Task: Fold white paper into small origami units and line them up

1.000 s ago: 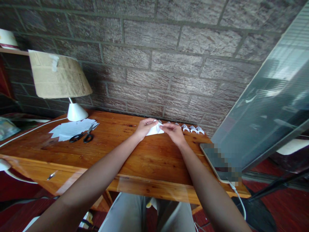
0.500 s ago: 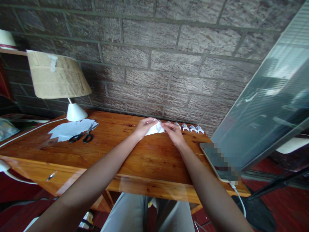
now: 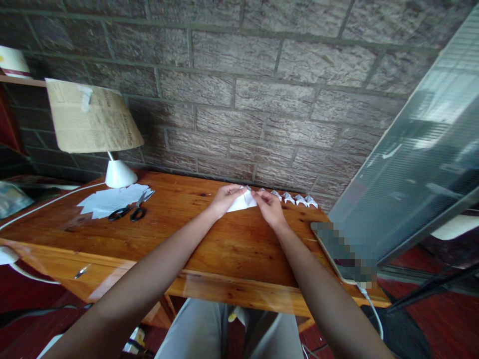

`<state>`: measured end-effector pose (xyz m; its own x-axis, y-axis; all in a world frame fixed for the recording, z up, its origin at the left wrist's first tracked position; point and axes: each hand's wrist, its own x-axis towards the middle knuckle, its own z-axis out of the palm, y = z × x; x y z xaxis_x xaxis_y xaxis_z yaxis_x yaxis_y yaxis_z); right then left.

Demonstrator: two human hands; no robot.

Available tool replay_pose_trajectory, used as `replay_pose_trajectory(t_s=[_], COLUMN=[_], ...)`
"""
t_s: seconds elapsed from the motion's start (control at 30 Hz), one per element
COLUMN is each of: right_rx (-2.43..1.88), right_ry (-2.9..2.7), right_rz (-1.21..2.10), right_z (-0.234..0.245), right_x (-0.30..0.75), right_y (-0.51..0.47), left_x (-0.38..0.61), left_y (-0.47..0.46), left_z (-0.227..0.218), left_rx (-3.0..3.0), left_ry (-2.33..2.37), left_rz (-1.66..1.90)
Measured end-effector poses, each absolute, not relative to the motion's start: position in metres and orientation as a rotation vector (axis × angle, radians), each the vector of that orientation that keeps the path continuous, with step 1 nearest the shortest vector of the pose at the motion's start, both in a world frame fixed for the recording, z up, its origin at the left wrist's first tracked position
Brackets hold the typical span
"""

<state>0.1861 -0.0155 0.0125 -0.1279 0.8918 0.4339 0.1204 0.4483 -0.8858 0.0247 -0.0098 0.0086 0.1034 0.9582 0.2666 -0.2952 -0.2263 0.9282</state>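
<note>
A small piece of folded white paper [image 3: 243, 201] lies at the far middle of the wooden desk [image 3: 224, 244]. My left hand [image 3: 224, 197] pinches its left side, fingers curled over the top edge. My right hand [image 3: 270, 207] pinches its right side, thumb and fingers pressed together on a fold. Both forearms stretch straight out from the near edge. Just to the right, along the wall, stands a row of small folded white paper shapes [image 3: 297, 199].
Loose white paper sheets [image 3: 108, 199] with black scissors [image 3: 127, 213] on them lie at the left, by a lamp [image 3: 93, 124] with a white base. An open laptop [image 3: 392, 199] stands at the right edge with a cable hanging. A brick wall backs the desk.
Both hands stay on the folded paper; the fingers have shifted slightly along its folds, the right hand a little nearer the centre. Nothing else has moved.
</note>
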Motion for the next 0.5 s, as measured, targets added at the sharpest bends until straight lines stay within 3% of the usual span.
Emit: replay_pose_trajectory(t_s=[0.5], right_rx=[-0.877], right_ry=[-1.498], right_rz=[0.915], right_z=[0.0124], right_x=[0.1866], right_y=[-0.0154], left_x=[0.0253], left_y=[-0.0081], left_z=[0.0062], left_rx=[1.145], left_ry=[0.690], left_rz=[1.431])
